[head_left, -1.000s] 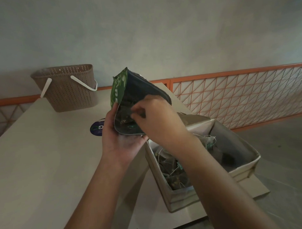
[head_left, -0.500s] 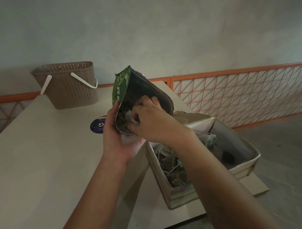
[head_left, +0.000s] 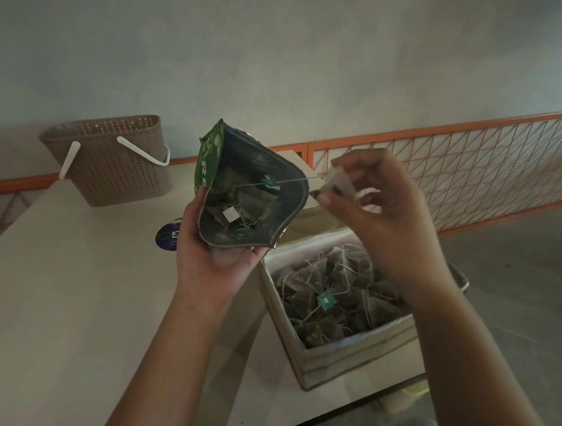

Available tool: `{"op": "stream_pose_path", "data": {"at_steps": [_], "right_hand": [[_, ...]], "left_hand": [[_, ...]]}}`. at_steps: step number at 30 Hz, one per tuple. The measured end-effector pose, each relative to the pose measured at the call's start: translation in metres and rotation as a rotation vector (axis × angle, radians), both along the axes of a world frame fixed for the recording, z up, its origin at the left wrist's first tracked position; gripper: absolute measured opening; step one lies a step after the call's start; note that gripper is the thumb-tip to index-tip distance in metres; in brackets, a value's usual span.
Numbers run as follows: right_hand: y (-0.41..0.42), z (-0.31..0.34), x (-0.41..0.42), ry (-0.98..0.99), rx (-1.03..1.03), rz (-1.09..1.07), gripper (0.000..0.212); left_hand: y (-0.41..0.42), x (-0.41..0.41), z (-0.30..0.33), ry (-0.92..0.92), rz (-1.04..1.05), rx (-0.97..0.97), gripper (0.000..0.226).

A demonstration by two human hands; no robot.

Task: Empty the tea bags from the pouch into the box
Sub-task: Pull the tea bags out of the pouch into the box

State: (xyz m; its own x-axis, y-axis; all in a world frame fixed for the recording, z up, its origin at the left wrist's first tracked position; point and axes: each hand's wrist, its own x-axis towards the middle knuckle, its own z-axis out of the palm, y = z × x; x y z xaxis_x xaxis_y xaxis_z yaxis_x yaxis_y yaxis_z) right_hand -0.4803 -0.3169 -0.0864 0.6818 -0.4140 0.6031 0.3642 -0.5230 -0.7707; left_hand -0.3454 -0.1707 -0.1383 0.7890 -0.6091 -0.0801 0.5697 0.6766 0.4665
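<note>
Left hand point(head_left: 220, 246) cups the green pouch point(head_left: 250, 194) from below and behind, thumb up along its left edge, mouth of the pouch wide open toward the camera. More tea bags point(head_left: 241, 208) sit inside it, one white tag showing. Right hand point(head_left: 378, 203) is to the right of the pouch, just above the box point(head_left: 358, 353), fingers curled, pinching a single tea bag point(head_left: 337, 183) between thumb and fingertips. Its string point(head_left: 291, 180) runs taut back into the pouch mouth, a small teal tag point(head_left: 270, 182) on it (bag itself a bit blurred). Box stands below the right wrist, at the table's near right corner, full of pyramid tea bags point(head_left: 333, 294) with strings and teal tags.

Surface: light beige table point(head_left: 70, 315), matte. Brown perforated basket point(head_left: 112, 161) with white handle at the far left edge, well apart from the hands. A round dark sticker point(head_left: 167, 240) lies on the tabletop just left of the left hand, partly hidden. Behind: plain grey wall point(head_left: 299, 52), orange railing point(head_left: 446, 162) with lattice mesh, grey floor to the right. Lighting dim.
</note>
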Motion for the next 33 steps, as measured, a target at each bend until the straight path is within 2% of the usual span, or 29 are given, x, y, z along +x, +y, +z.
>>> {"op": "stream_pose_path", "data": {"at_steps": [3,5,10,12,15,17,20,22,25,29,33], "right_hand": [[-0.013,-0.002,-0.014,-0.021,0.025,-0.079,0.027],[-0.017,-0.007,-0.022,-0.058,0.065,-0.052,0.019],[-0.018,-0.02,-0.035,-0.265,0.33,-0.012,0.005],[-0.02,-0.027,-0.035,-0.157,0.303,-0.057,0.003],[-0.023,-0.043,-0.026,0.217,0.083,-0.158,0.007],[-0.018,-0.05,-0.02,0.332,-0.062,-0.232,0.008],[-0.004,-0.049,-0.013,0.353,-0.085,-0.209,0.032],[0.007,-0.046,-0.005,0.366,-0.081,-0.15,0.035],[0.017,-0.047,0.009,0.364,-0.098,-0.09,0.032],[0.019,-0.045,0.014,0.315,-0.056,-0.07,0.004],[0.007,-0.029,0.001,0.153,0.139,0.011,0.009]], "left_hand": [[-0.002,-0.002,0.0,-0.018,0.006,0.006,0.049],[-0.002,-0.003,0.0,-0.039,0.009,0.015,0.048],[-0.004,-0.004,0.001,-0.028,0.003,0.013,0.047],[-0.004,-0.006,0.002,-0.006,-0.007,-0.009,0.047],[-0.004,-0.009,0.004,0.004,-0.051,-0.063,0.048],[-0.003,-0.008,0.003,0.003,-0.068,-0.071,0.048],[-0.003,-0.006,0.001,0.003,-0.083,-0.07,0.053],[-0.002,-0.006,0.001,-0.009,-0.085,-0.057,0.055],[-0.002,-0.004,0.0,-0.033,-0.074,-0.028,0.055],[-0.002,-0.003,0.0,-0.03,-0.097,-0.032,0.056],[-0.003,-0.002,0.001,-0.013,-0.061,-0.027,0.047]]}}
